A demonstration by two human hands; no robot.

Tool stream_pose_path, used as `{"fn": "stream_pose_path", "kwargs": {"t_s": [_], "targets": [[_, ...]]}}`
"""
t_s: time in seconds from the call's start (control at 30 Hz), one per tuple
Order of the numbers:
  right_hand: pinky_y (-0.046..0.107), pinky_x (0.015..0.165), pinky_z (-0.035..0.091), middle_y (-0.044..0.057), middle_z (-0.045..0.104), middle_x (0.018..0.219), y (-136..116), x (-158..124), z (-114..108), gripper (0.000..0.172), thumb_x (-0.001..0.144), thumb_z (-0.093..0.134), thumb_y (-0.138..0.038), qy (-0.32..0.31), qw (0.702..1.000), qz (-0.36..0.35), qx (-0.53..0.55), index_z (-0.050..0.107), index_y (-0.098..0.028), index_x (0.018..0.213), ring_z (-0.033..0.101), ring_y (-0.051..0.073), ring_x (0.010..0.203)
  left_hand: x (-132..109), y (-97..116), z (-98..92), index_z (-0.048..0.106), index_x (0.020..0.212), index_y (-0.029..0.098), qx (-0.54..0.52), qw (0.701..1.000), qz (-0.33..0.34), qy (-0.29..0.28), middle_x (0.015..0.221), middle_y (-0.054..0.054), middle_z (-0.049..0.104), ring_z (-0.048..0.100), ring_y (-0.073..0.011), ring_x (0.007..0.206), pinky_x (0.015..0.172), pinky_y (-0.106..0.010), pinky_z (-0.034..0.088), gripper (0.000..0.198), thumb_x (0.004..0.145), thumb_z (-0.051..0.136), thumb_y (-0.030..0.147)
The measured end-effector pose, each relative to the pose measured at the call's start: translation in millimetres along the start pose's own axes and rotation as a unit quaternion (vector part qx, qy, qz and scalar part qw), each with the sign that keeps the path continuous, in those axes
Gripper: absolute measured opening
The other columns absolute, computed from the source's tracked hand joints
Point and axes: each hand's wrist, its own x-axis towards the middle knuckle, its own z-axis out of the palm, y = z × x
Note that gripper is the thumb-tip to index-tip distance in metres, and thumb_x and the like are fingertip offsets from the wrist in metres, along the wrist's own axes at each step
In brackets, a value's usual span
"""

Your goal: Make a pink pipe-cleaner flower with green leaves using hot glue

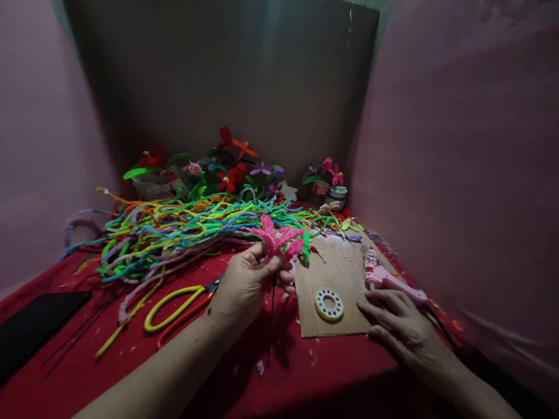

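A pink pipe-cleaner flower [279, 237] is pinched upright between the thumb and fingers of my left hand [244, 278]. Its thin dark stem [272, 308] hangs down below my fingers. My right hand [399, 320] is open, with its fingers stretched over the right edge of the wooden board [349, 267]. Just behind those fingers lies a pink glue gun [388, 278]; whether they touch it I cannot tell. On the board, a pale ring with holes [329, 304] lies flat, apart from both hands. Scissors [181, 308] with yellow and red handles lie partly hidden behind my left wrist.
Loose pipe cleaners [187, 230] in many colours spread over the red cloth [244, 378]. Behind them stand several finished flowers [227, 180] and a glass jar [337, 198]. A dark flat object [39, 331] lies at left. Walls enclose the table on the left, back and right.
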Motion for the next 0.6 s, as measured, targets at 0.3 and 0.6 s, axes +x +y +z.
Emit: {"fn": "stream_pose_path", "kwargs": {"t_s": [0.3,0.6], "targets": [[0.047,0.090,0.041,0.009,0.060,0.108,29,-2,1,0.033,0.078,0.056,-0.033,-0.001,1.000,0.021,0.009,0.061,-0.030,0.111,0.046,0.029,0.113,0,0,1.4,0.057,0.077,0.010,-0.008,1.000,0.004,0.003,0.063,-0.002,0.063,0.057,-0.0093,0.046,0.042,-0.022,0.049,0.017,0.066,0.069,0.017],[0.029,0.071,0.049,0.005,0.067,0.083,-50,43,-27,0.018,0.077,0.058,-0.034,0.083,0.921,0.203,0.322,0.071,-0.025,0.084,0.061,0.019,0.082,-5,-1,5.1,0.057,0.080,0.011,-0.032,0.999,-0.017,-0.039,0.061,-0.001,0.061,0.058,-0.0104,0.046,0.043,-0.022,0.049,0.020,0.066,0.069,0.019]]}}
